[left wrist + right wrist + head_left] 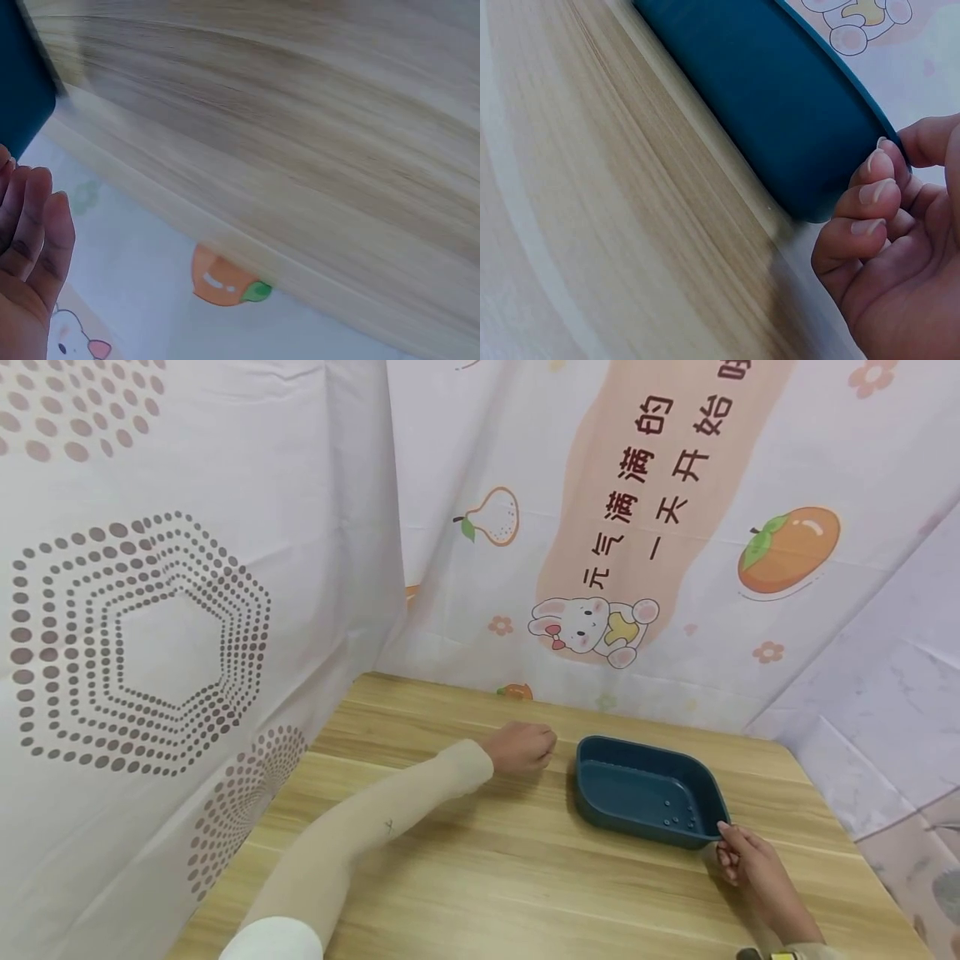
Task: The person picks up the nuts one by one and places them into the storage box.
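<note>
The table (480,877), pale wood with the grain running across, fills the lower view, walled in behind and at both sides by printed curtains (195,568). On it, right of centre, sits the tray (645,789): a dark teal plastic dish, rectangular with rounded corners and a raised rim, with a few small dark beads (678,817) gathered near its right front corner. Its long axis runs left to right, slightly slewed, the right end sitting nearer the person than the left. The right hand (750,860) is at that near right corner, thumb over the rim and fingers (870,191) curled against the outer wall, pinching the edge; the wrist view shows the nails pressed to the teal side. The left hand (520,747) lies on the table just left of the tray's far left corner, close but apart from it, fingers folded into a loose fist and holding nothing.
</note>
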A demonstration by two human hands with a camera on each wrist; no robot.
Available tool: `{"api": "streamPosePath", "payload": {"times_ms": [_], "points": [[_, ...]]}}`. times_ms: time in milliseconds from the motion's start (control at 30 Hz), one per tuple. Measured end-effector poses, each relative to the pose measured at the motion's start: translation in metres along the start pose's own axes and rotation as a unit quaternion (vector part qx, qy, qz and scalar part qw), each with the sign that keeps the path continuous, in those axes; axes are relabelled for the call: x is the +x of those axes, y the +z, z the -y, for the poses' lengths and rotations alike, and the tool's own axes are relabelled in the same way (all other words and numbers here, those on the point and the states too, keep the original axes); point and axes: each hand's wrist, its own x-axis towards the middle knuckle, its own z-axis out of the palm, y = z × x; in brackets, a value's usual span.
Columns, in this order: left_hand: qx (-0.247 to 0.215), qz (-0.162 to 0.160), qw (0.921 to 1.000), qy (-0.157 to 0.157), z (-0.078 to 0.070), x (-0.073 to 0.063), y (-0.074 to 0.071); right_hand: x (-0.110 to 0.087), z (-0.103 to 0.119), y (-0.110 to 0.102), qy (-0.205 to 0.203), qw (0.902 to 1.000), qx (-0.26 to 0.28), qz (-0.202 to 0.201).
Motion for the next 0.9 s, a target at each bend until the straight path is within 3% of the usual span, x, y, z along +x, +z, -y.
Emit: {"api": "streamPosePath", "payload": {"times_ms": [333, 567, 800, 900], "points": [[-0.011, 0.003, 0.9999, 0.005, -0.014, 0.017, 0.000, 0.001, 0.000, 0.000, 0.004, 1.0000, -0.003, -0.006], [-0.017, -0.002, 0.9998, 0.007, -0.023, 0.020, 0.000, 0.001, 0.002, 0.000, 0.005, 0.9999, -0.007, -0.010], [0.005, -0.005, 0.9991, 0.041, -0.031, 0.026, 0.006, 0.001, 0.002, 0.000, 0.010, 0.9999, -0.008, -0.010], [-0.003, -0.005, 0.9995, 0.033, -0.032, 0.027, 0.007, 0.000, 0.002, 0.000, 0.009, 0.9999, -0.009, -0.011]]}}
